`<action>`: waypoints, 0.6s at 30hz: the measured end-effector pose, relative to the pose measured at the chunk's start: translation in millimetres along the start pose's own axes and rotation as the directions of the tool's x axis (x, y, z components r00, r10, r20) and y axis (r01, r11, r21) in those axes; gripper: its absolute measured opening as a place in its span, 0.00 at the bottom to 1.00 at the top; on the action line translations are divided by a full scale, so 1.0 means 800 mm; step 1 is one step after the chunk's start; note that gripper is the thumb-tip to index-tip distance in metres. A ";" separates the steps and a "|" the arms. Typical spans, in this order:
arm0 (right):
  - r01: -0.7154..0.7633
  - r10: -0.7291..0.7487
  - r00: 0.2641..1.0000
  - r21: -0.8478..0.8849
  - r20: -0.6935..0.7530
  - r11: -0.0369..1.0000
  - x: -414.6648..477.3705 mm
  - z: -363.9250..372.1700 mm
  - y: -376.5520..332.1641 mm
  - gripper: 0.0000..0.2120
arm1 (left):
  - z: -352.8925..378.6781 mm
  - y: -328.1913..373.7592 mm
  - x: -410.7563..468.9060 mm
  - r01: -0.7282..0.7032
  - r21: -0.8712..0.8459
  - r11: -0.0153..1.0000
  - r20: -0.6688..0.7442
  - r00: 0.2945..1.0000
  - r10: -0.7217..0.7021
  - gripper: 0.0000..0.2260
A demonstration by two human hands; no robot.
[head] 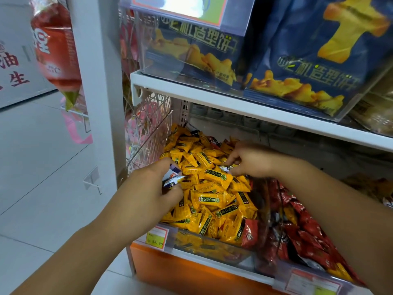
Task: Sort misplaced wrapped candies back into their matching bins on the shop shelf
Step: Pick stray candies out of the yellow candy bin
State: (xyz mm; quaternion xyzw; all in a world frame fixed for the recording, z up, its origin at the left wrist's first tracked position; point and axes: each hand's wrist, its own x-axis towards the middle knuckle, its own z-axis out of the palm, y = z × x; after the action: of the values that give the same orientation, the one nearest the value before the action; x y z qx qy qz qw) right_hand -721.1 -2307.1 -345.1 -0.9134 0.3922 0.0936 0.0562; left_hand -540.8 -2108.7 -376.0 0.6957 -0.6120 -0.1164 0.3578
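Note:
A clear bin [191,237] on the lower shelf is heaped with yellow wrapped candies [212,199]. My left hand [148,188] hovers over its left side and grips white and blue wrapped candies [173,179]. My right hand [248,161] reaches into the middle of the pile and pinches a small white-wrapped candy [224,168] among the yellow ones. One red wrapped candy [249,234] lies at the yellow bin's front right corner. The neighbouring bin to the right holds red wrapped candies [297,226].
A white shelf board [234,103] hangs low over the bins, carrying clear boxes of blue biscuit bags [297,60]. A yellow price tag [156,236] sits on the bin front. A wire basket [146,128] with pink packets stands left of the bin; a white post [95,81] beside it.

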 end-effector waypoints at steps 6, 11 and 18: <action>-0.003 0.019 0.997 0.203 -0.077 0.979 -0.006 -0.004 0.001 0.04 | 0.002 0.007 0.000 0.001 -0.051 0.999 0.021 1.000 0.000 0.07; 0.064 -0.003 0.989 0.414 -0.145 0.908 -0.034 -0.015 -0.004 0.06 | 0.004 0.015 0.004 -0.001 -0.122 0.992 0.038 0.999 0.005 0.04; 0.221 -0.150 0.975 0.778 -0.164 0.588 -0.066 -0.022 -0.059 0.13 | 0.015 0.028 0.007 -0.013 -0.125 0.992 0.009 1.000 0.014 0.19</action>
State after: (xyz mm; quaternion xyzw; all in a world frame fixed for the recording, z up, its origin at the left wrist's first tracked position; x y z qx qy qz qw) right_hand -720.1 -2240.4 -314.8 -0.8330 0.2976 -0.1326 0.4472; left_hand -564.0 -2118.1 -369.2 0.6671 -0.6100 -0.1554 0.3985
